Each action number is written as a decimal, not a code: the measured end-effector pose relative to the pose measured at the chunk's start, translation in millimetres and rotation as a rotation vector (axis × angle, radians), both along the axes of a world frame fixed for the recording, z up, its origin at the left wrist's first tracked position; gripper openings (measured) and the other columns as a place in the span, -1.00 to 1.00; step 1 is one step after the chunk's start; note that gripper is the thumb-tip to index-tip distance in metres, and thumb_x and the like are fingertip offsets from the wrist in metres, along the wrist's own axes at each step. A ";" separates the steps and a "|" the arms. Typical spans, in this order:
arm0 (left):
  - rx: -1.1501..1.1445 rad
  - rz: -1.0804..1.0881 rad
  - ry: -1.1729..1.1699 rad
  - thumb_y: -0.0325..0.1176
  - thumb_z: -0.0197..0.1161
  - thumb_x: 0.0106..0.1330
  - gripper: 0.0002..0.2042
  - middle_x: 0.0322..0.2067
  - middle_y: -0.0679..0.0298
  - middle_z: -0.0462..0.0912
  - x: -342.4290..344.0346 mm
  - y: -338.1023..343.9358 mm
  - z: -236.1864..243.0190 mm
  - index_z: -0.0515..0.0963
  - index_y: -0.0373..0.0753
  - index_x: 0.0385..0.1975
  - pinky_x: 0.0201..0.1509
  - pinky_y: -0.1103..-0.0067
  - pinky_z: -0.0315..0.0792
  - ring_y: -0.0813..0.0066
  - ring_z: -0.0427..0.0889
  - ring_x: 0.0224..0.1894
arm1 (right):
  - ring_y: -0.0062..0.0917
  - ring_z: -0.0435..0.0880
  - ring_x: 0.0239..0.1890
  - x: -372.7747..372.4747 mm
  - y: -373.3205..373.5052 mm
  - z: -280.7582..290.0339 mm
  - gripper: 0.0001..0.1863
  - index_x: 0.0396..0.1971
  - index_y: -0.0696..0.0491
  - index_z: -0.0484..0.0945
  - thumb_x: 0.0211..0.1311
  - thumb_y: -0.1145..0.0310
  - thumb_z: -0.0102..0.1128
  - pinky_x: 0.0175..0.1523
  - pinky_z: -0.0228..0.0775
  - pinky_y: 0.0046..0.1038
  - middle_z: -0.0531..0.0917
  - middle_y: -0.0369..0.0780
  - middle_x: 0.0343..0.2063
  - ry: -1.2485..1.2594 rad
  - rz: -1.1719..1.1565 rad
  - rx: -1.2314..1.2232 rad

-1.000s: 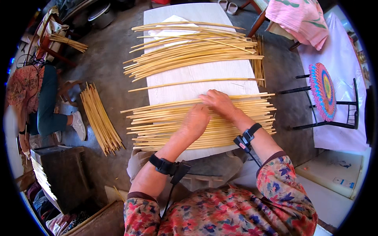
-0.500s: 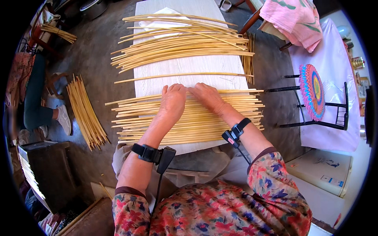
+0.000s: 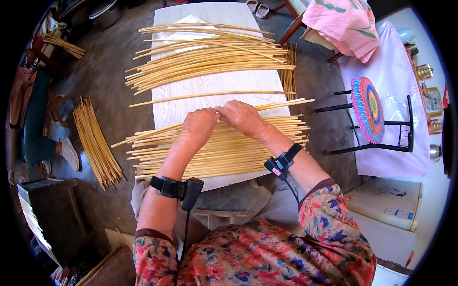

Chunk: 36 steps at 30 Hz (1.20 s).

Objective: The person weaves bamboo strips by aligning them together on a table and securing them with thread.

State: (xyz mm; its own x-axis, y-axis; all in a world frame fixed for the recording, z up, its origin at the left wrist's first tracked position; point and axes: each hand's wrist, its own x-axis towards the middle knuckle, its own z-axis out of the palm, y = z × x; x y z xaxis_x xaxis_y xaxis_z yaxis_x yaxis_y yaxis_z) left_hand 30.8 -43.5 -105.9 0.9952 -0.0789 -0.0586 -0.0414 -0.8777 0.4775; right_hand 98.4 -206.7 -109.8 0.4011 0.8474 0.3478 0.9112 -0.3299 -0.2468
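A row of slender yellow stalks [image 3: 219, 159] lies side by side across the near part of a pale wood-grain table [image 3: 179, 110]. Over its far edge, my left hand [image 3: 198, 126] and my right hand [image 3: 245, 120] are closed, fingertips meeting, around a yellow stalk [image 3: 281, 105]. That stalk runs slantwise, its right end farther from me than its left; my fingers cover its middle. Just beyond my hands one stalk [image 3: 200, 97] lies alone. Farther off, a loose pile of stalks [image 3: 210, 58] partly covers a white cloth [image 3: 191, 28].
Bundled stalks [image 3: 98, 143] rest on the floor to the left, near a seated person's leg [image 3: 38, 119]. More stalks [image 3: 289, 71] stand past the table's right edge. A black-framed stool [image 3: 367, 109] with a colourful crocheted seat is at the right, beside a pale sheet [image 3: 396, 157].
The held stalk has swung into a slant, its right end moving away from the row. My hands have shifted slightly with it. The view has moved a little too.
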 end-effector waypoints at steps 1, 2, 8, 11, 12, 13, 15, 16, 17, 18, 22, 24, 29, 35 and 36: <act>-0.032 0.003 -0.006 -0.29 -0.06 0.27 -0.78 -0.45 0.09 0.57 -0.9 1.4 2.8 0.50 -0.27 -0.38 -0.25 0.30 0.39 0.10 0.53 -0.36 | -0.44 0.48 -0.39 -0.8 1.1 3.2 -0.71 -0.22 0.06 0.47 0.01 0.33 0.16 -0.30 0.40 -0.48 0.43 -0.26 -0.52 -0.010 0.005 0.010; -0.064 0.006 -0.012 -0.29 -0.08 0.27 -0.77 -0.49 0.07 0.57 -1.0 3.2 6.1 0.50 -0.27 -0.39 -0.28 0.30 0.40 0.08 0.53 -0.41 | -0.44 0.48 -0.40 -2.0 2.1 6.4 -0.70 -0.21 0.07 0.47 0.01 0.34 0.17 -0.30 0.40 -0.48 0.43 -0.26 -0.52 -0.019 0.017 0.021; -0.198 -0.106 0.156 -0.30 -0.05 0.23 -0.78 -0.50 0.06 0.58 -1.0 12.7 35.4 0.53 -0.27 -0.44 -0.29 0.27 0.42 0.08 0.56 -0.36 | -0.43 0.48 -0.40 -11.0 -0.7 20.8 -0.63 -0.16 0.09 0.45 -0.02 0.34 0.19 -0.29 0.39 -0.48 0.45 -0.26 -0.51 -0.023 0.035 0.046; -0.148 -0.265 0.169 -0.29 -0.06 0.23 -0.76 -0.53 0.05 0.56 2.4 15.5 30.5 0.54 -0.27 -0.45 -0.31 0.29 0.42 0.10 0.56 -0.39 | -0.43 0.49 -0.39 -13.2 -8.3 25.5 -0.63 -0.16 0.08 0.44 -0.03 0.34 0.21 -0.27 0.38 -0.45 0.46 -0.26 -0.50 -0.024 0.017 0.020; -0.156 -0.241 0.175 -0.28 -0.06 0.23 -0.75 -0.55 0.06 0.56 2.4 15.7 29.1 0.54 -0.27 -0.47 -0.31 0.29 0.42 0.10 0.55 -0.40 | -0.42 0.49 -0.39 -12.7 -14.6 25.4 -0.62 -0.16 0.06 0.44 -0.04 0.34 0.21 -0.27 0.38 -0.44 0.46 -0.26 -0.50 -0.036 0.001 0.010; -0.163 -0.217 0.182 -0.27 -0.06 0.23 -0.74 -0.57 0.06 0.55 1.3 15.6 28.8 0.54 -0.27 -0.49 -0.31 0.30 0.42 0.11 0.55 -0.42 | -0.42 0.48 -0.39 -12.9 -20.9 25.6 -0.62 -0.16 0.05 0.44 -0.05 0.34 0.22 -0.27 0.37 -0.43 0.46 -0.26 -0.49 -0.048 -0.015 0.002; -0.207 -0.183 0.211 -0.25 -0.06 0.23 -0.72 -0.60 0.07 0.54 -0.1 13.9 29.8 0.54 -0.27 -0.53 -0.31 0.30 0.41 0.11 0.55 -0.44 | -0.41 0.48 -0.39 -11.9 -33.8 23.8 -0.62 -0.17 0.02 0.45 -0.07 0.34 0.23 -0.26 0.37 -0.42 0.45 -0.26 -0.50 -0.039 -0.020 -0.007; -0.243 -0.176 0.235 -0.24 -0.05 0.23 -0.71 -0.61 0.08 0.54 -0.2 12.9 30.3 0.54 -0.28 -0.54 -0.31 0.31 0.41 0.12 0.55 -0.44 | -0.40 0.48 -0.39 -12.1 -37.4 22.8 -0.62 -0.17 0.01 0.45 -0.07 0.35 0.24 -0.26 0.37 -0.42 0.44 -0.27 -0.50 -0.033 -0.024 -0.009; -0.279 -0.169 0.260 -0.23 -0.05 0.22 -0.70 -0.63 0.08 0.54 -0.3 11.7 30.7 0.54 -0.29 -0.56 -0.31 0.31 0.41 0.12 0.54 -0.45 | -0.40 0.48 -0.40 -13.3 -39.3 21.3 -0.61 -0.17 0.00 0.46 -0.10 0.36 0.25 -0.28 0.37 -0.42 0.44 -0.27 -0.51 -0.038 -0.027 0.006; -0.285 -0.166 0.253 -0.23 -0.05 0.22 -0.70 -0.64 0.08 0.53 -0.8 10.1 30.3 0.53 -0.29 -0.56 -0.31 0.31 0.40 0.12 0.54 -0.45 | -0.40 0.48 -0.42 -15.3 -40.5 19.9 -0.60 -0.17 -0.01 0.47 -0.12 0.37 0.26 -0.30 0.36 -0.43 0.43 -0.28 -0.51 -0.044 -0.030 0.021; -0.285 -0.141 0.273 -0.22 -0.04 0.22 -0.70 -0.64 0.07 0.53 -0.9 7.0 28.1 0.53 -0.29 -0.55 -0.30 0.31 0.40 0.12 0.54 -0.44 | -0.43 0.48 -0.44 -18.2 -39.7 15.0 -0.64 -0.23 -0.03 0.52 -0.16 0.39 0.28 -0.34 0.37 -0.45 0.41 -0.30 -0.52 -0.035 -0.059 0.055; -0.265 -0.144 0.265 -0.23 -0.03 0.22 -0.72 -0.60 0.05 0.54 0.3 5.7 26.9 0.53 -0.29 -0.52 -0.29 0.31 0.40 0.11 0.54 -0.42 | -0.44 0.48 -0.46 -19.1 -39.9 14.5 -0.65 -0.25 -0.04 0.53 -0.17 0.39 0.29 -0.37 0.37 -0.45 0.40 -0.30 -0.54 -0.014 -0.074 0.061; -0.233 -0.076 -0.104 -0.31 0.05 0.20 -0.80 -0.41 0.03 0.56 -0.8 2.7 8.8 0.52 -0.31 -0.41 -0.24 0.34 0.40 0.11 0.54 -0.31 | -0.41 0.48 -0.46 -16.3 -35.2 9.3 -0.70 -0.28 -0.07 0.52 -0.11 0.32 0.26 -0.42 0.38 -0.43 0.40 -0.28 -0.58 0.048 -0.141 0.037; -0.072 -0.200 -0.334 -0.50 0.02 0.09 -0.93 -0.46 0.07 0.50 -6.0 -3.2 18.0 0.46 -0.31 -0.49 -0.24 0.34 0.35 0.13 0.48 -0.31 | -0.37 0.48 -0.45 -0.2 -37.0 -19.8 -0.79 -0.31 -0.08 0.55 -0.03 0.29 0.19 -0.41 0.37 -0.40 0.42 -0.27 -0.56 0.105 -0.171 0.026; -0.036 -0.256 -0.299 -0.51 0.02 0.07 -0.94 -0.48 0.08 0.48 -9.1 -6.6 17.2 0.44 -0.31 -0.51 -0.25 0.34 0.35 0.12 0.47 -0.33 | -0.37 0.49 -0.43 2.2 -36.0 -22.3 -0.80 -0.32 -0.07 0.55 0.00 0.26 0.16 -0.40 0.38 -0.38 0.42 -0.25 -0.56 0.117 -0.147 0.026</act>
